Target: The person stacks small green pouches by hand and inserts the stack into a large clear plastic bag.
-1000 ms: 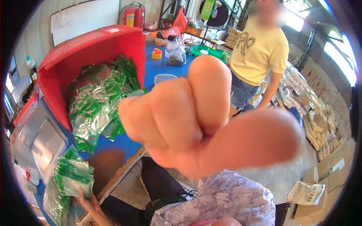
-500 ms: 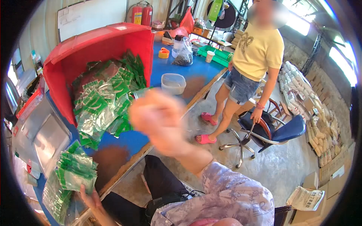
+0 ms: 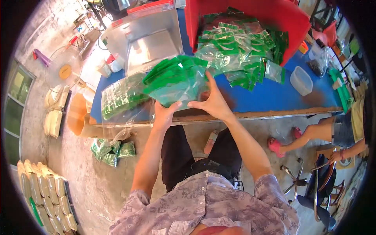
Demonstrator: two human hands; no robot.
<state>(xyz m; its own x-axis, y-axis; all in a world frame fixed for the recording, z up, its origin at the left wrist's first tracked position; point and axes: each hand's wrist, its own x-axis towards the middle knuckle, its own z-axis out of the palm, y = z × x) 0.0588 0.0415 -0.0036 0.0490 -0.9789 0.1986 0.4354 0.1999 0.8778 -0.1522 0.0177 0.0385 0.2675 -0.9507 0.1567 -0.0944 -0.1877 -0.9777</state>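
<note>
Between my two hands is a fanned stack of green-and-clear plastic packets (image 3: 176,80), above the table's front edge. My left hand (image 3: 166,111) grips its lower left side, thumb on the near face. My right hand (image 3: 213,100) holds its right side, with the thumb at the bottom edge and a finger up along the side. Just left of the stack lies a large clear bag with green packets inside (image 3: 123,98). Behind, a loose heap of similar packets (image 3: 239,51) spills out of a tipped red bin (image 3: 291,19) onto the blue table (image 3: 274,98).
A clear plastic tub (image 3: 301,80) stands on the table at right. A grey container (image 3: 143,43) is at back left, a fan (image 3: 64,70) farther left. Green packets (image 3: 113,152) lie on the floor. At far right, a person (image 3: 344,129) stands beside a blue chair (image 3: 319,207).
The view has swung left and down. My right hand, raised and empty near the camera before, is now on the packet stack, which my left hand has brought to the middle.
</note>
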